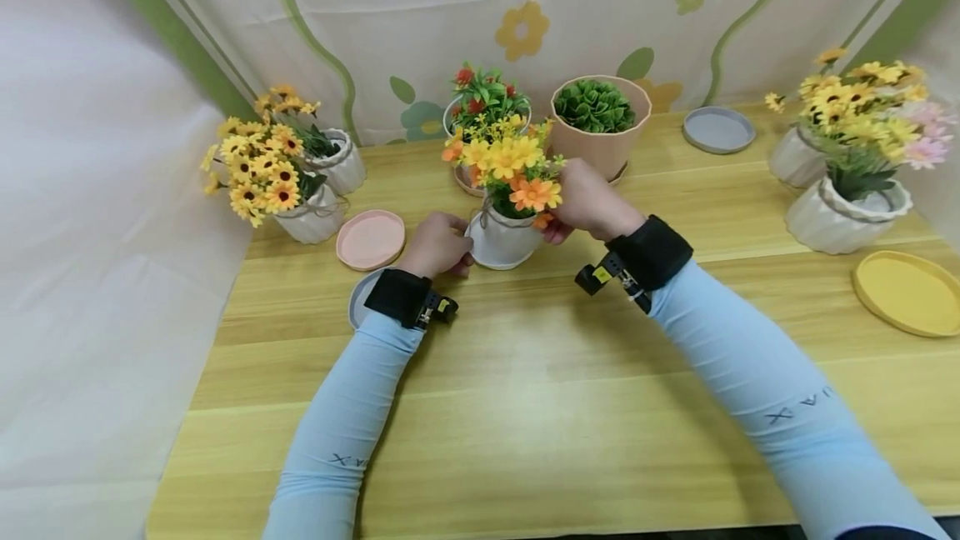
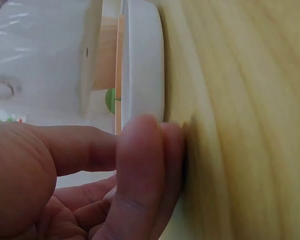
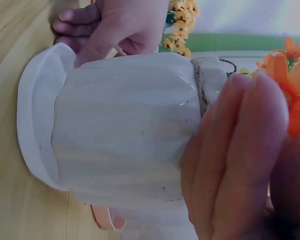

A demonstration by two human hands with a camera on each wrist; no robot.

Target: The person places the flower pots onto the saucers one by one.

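A white ceramic pot [image 1: 504,227] of yellow and orange artificial flowers [image 1: 510,165], with twine round its neck, stands upright on a white saucer [image 2: 145,65]. My left hand [image 1: 438,247] pinches the saucer's left rim between thumb and fingers. On the pot's other side is my right hand [image 1: 592,200], partly behind the blossoms. In the right wrist view its fingers [image 3: 235,160] lie straight along the pot's upper side, by the twine; whether they touch it is hard to tell.
Behind stand a red-flowered pot [image 1: 487,98] and a pink pot of green leaves [image 1: 600,107]. A pink saucer [image 1: 371,240] and a grey saucer [image 1: 362,298] lie left. Potted flowers [image 1: 847,215] stand right, near a yellow saucer [image 1: 907,294] and a grey saucer [image 1: 718,130].
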